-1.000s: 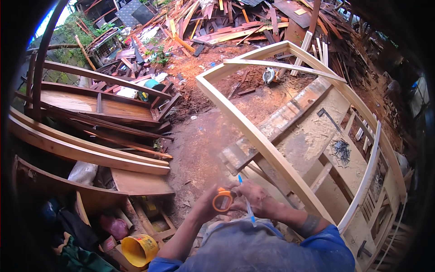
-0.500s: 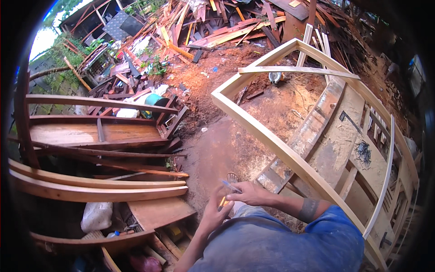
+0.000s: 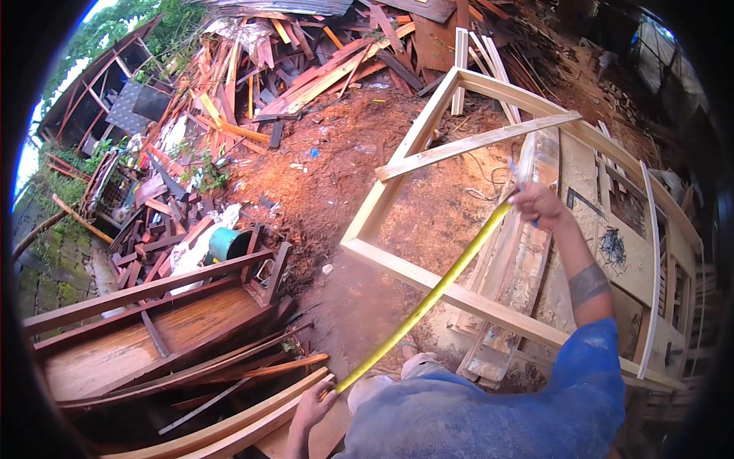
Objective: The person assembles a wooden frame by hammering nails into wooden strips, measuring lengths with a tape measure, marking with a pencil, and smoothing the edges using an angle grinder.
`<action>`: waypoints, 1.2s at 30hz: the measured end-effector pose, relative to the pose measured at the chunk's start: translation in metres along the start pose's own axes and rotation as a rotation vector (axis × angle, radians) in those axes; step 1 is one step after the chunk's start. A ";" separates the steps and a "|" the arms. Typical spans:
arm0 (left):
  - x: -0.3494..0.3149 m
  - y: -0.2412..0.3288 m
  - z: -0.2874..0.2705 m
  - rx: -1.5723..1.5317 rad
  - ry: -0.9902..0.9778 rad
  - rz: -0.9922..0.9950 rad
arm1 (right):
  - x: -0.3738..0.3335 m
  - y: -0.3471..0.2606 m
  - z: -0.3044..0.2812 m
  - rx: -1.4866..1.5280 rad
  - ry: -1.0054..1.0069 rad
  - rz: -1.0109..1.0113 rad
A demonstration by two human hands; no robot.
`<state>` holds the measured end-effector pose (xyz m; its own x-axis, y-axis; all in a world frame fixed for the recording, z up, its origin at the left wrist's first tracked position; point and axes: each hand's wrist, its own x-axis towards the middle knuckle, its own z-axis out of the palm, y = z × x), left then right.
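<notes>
A yellow tape measure (image 3: 428, 306) is drawn out in a long slant between my two hands. My left hand (image 3: 310, 407), low by the ends of two pale boards (image 3: 252, 421), is closed on the near end of the tape; the case is mostly hidden there. My right hand (image 3: 537, 205) grips the far end of the blade, and a pen (image 3: 513, 165) sticks up from the same fingers. The blade passes over the near rail of a pale wooden frame (image 3: 459, 297), whose loose-looking strip (image 3: 482, 145) lies slantwise across one corner.
A workbench (image 3: 577, 268) under the frame carries a pile of nails (image 3: 612, 246), a carpenter's square (image 3: 585, 203) and a hammer (image 3: 671, 353). Dark wooden furniture parts (image 3: 160, 336) stand on the left. Beyond lie a green bucket (image 3: 228, 243) and a scrap-wood heap (image 3: 306, 69).
My hands were together before me; now they are wide apart with the tape pulled out between them. My right hand went up and right over the frame. The view has shifted too.
</notes>
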<state>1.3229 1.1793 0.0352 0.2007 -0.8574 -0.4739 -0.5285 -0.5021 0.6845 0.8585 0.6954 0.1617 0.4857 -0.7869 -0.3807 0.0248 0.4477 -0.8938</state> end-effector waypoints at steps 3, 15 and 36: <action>0.001 -0.053 -0.039 0.112 -0.099 -0.083 | -0.001 -0.052 -0.098 0.221 0.181 -0.160; 0.037 -0.057 -0.151 0.249 0.014 -0.066 | 0.046 0.018 -0.234 -0.472 1.361 0.092; 0.242 0.180 -0.100 0.234 -0.038 -0.409 | 0.446 -0.101 -0.177 -0.823 1.009 0.012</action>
<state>1.3591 0.8702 0.0989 0.4032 -0.5876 -0.7016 -0.5850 -0.7550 0.2962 0.9177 0.2239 0.0403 -0.3942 -0.9157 -0.0774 -0.6890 0.3502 -0.6345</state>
